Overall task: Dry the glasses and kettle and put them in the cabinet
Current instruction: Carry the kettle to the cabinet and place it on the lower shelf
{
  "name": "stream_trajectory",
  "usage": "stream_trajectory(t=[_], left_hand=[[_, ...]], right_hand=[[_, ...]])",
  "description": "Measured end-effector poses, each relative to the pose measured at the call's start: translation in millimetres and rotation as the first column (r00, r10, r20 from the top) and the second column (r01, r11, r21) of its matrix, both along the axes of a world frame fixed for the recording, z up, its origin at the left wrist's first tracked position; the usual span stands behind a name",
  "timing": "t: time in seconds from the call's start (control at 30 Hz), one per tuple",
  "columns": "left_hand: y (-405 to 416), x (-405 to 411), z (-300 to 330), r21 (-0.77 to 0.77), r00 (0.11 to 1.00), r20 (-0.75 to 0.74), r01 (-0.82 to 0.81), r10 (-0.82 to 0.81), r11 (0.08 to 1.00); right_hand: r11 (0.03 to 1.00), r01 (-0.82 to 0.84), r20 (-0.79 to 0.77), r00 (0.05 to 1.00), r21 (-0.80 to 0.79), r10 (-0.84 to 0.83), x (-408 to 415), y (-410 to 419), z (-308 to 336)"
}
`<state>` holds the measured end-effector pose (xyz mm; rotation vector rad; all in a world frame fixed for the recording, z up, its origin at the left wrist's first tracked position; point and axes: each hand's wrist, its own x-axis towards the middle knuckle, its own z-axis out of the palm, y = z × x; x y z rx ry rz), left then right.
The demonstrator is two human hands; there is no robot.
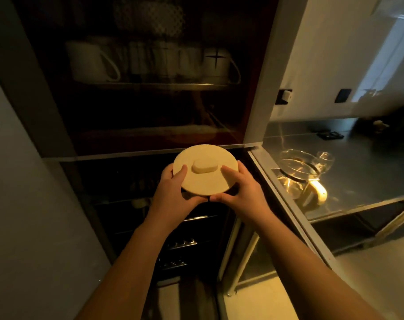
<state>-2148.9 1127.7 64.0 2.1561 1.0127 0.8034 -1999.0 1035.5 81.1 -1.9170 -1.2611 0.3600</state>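
I hold a round pale wooden lid point(205, 172) with an oval knob on top in both hands, in front of the dark glass-fronted cabinet point(138, 100). My left hand point(175, 192) grips its left rim and my right hand point(240, 192) grips its right rim, fingers underneath. A glass kettle point(299, 174) with a pale handle stands on the steel counter to the right, without its lid. A clear glass point(324, 159) stands just behind it.
White mugs point(92, 62) line a shelf inside the cabinet. The steel counter point(369, 167) runs to the right, with a small dark object point(330, 135) at its back. Wall sockets point(284, 96) sit above it. A white metal frame point(245, 255) stands below the counter.
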Motion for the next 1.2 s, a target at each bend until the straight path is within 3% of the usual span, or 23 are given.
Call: stream_trajectory(t=[0.23, 0.67, 1.07, 1.2], left_hand=[[14.1, -5.0, -45.6, 0.109, 1.000, 0.004, 0.000, 0.000, 0.994], [55.0, 21.9, -132.6, -0.012, 1.000, 0.017, 0.009, -0.009, 1.000], [114.2, 66.3, -176.3, -0.025, 0.977, -0.190, 0.090, -0.093, 0.996], [122.1, 78.7, -186.4, -0.024, 0.967, -0.232, 0.106, -0.108, 0.994]], right_hand=[[0.998, 0.004, -0.036, 0.999, 0.057, -0.002, -4.3, 16.3, -58.6], [0.999, 0.011, -0.034, 0.999, 0.038, -0.010, 19.3, 52.8, -144.3], [0.996, 0.081, -0.019, 0.996, -0.029, -0.082, 55.7, 100.8, -190.4], [0.993, 0.117, -0.023, 0.993, 0.018, -0.117, 62.5, 105.0, -199.2]])
